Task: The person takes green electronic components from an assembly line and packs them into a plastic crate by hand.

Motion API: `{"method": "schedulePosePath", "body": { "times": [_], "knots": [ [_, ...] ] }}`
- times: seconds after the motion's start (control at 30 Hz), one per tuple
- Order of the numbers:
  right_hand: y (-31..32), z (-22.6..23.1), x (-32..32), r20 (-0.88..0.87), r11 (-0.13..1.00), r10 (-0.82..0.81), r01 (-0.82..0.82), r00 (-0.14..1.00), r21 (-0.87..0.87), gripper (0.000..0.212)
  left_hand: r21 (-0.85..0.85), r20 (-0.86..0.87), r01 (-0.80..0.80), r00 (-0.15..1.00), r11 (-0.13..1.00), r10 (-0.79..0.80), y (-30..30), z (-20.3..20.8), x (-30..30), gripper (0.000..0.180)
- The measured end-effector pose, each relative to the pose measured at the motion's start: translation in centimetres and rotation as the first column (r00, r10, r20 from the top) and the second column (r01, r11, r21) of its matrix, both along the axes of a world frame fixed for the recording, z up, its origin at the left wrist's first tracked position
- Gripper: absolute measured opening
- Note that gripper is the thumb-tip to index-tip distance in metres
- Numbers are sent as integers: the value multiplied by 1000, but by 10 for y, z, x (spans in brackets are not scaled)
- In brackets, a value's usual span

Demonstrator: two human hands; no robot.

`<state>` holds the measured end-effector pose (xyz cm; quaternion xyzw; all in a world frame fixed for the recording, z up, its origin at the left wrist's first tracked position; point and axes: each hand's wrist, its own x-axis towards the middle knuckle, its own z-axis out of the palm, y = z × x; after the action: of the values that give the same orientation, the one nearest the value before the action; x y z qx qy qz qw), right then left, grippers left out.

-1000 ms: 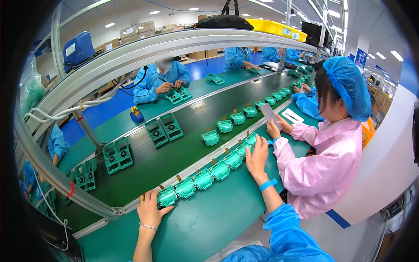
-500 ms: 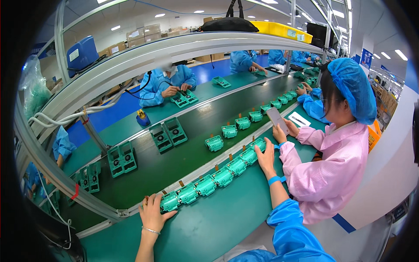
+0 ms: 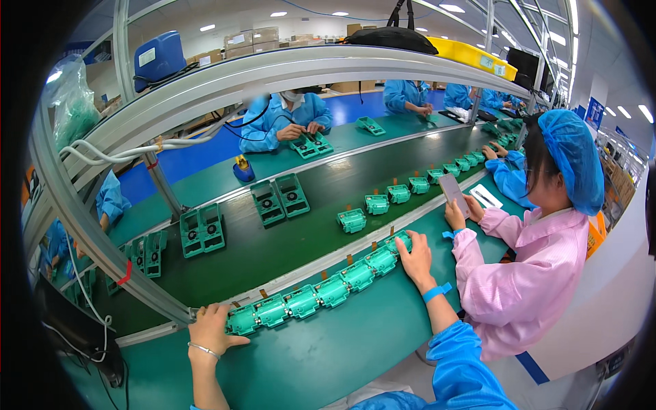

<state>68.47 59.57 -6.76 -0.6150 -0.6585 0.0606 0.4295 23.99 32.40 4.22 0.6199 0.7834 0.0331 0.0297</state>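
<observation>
Several green plastic housings (image 3: 302,301) stand end to end in a slanting row on the green bench, along the pale rail of the belt. My left hand (image 3: 210,330) curls around the row's near left end, thumb at the front and fingers behind. At the far right end, my right hand (image 3: 415,260) grips the last housing, partly hiding it. Small brown tabs (image 3: 350,260) stick up behind the housings. A bracelet circles my left wrist and a blue strap (image 3: 437,292) my right.
More green housings (image 3: 352,220) line the dark green belt (image 3: 266,246), with open fan-fitted housings (image 3: 203,229) farther left. A metal post (image 3: 102,225) rises at left. To my right, a person in pink (image 3: 509,273) holds a phone (image 3: 453,190). Workers in blue (image 3: 283,123) sit across.
Both my hands and the row between them have slid left along the rail. The view has shifted, so the surroundings appear farther right.
</observation>
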Motion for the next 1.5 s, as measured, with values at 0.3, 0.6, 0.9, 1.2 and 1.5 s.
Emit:
{"method": "schedulePosePath", "body": {
  "times": [0.3,0.6,0.9,1.2,1.5],
  "knots": [
    [-7,8,0,51,999,44,-43,998,-6,51,299,-14,460,878,836,-479,-18,38,65,54],
    [-6,12,-7,90,980,22,-39,996,196,50,-51,523,917,363,397,-772,-9,-36,150,34],
    [-4,9,-7,129,962,56,-88,990,258,52,294,668,795,225,530,-709,-5,-101,165,21],
    [-10,20,-11,133,946,71,-109,989,304,53,355,787,744,90,567,-611,7,-111,160,17],
    [-7,60,-55,242,929,182,-247,953,275,65,340,802,765,68,547,-594,11,-112,158,19]
  ]
}}
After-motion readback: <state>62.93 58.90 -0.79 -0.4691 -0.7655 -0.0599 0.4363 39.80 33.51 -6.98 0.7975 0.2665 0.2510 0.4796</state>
